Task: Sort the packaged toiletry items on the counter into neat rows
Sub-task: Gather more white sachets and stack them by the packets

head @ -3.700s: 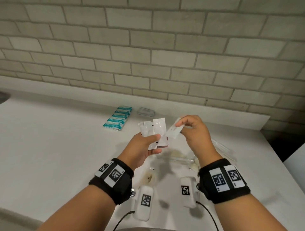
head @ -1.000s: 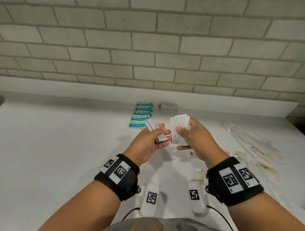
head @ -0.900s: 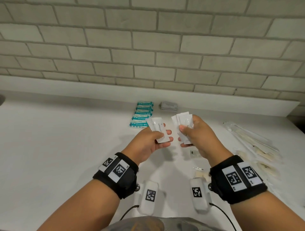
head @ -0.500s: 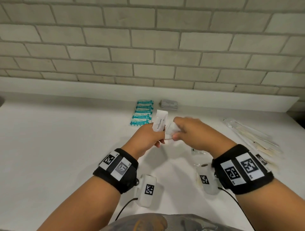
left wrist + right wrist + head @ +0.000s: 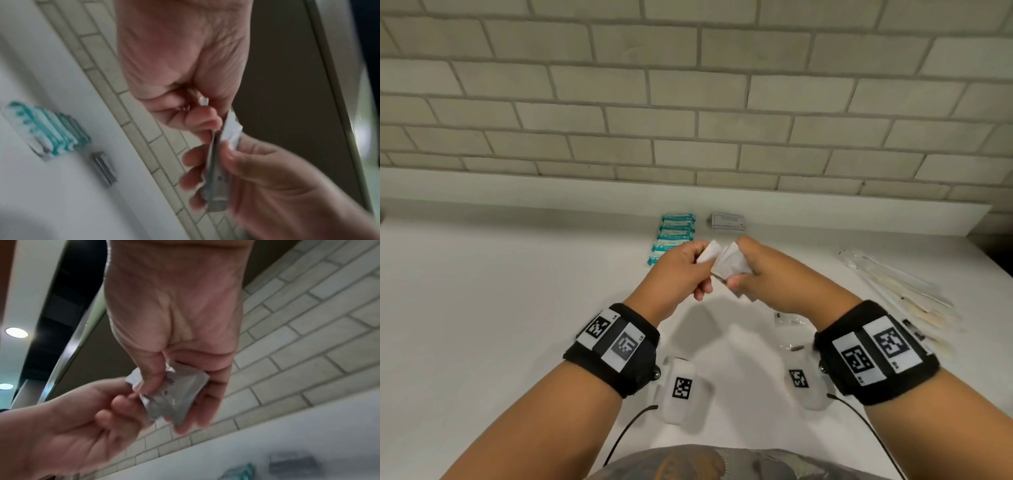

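Two bunches of small white paper sachets, held apart a second ago, now meet above the white counter (image 5: 524,308) as the left hand (image 5: 681,270) pinches its sachets (image 5: 707,254) against the stack (image 5: 729,265) gripped by the right hand (image 5: 763,274), so gathering seems nearly done before laying a row.

A black fabric wristband (image 5: 616,349) bearing white square-coded tags is worn on the left forearm, and a matching band (image 5: 873,353) on the right. A white coded camera unit (image 5: 681,390) with a black cable is hung below each. A thin ring (image 5: 694,245) is worn.
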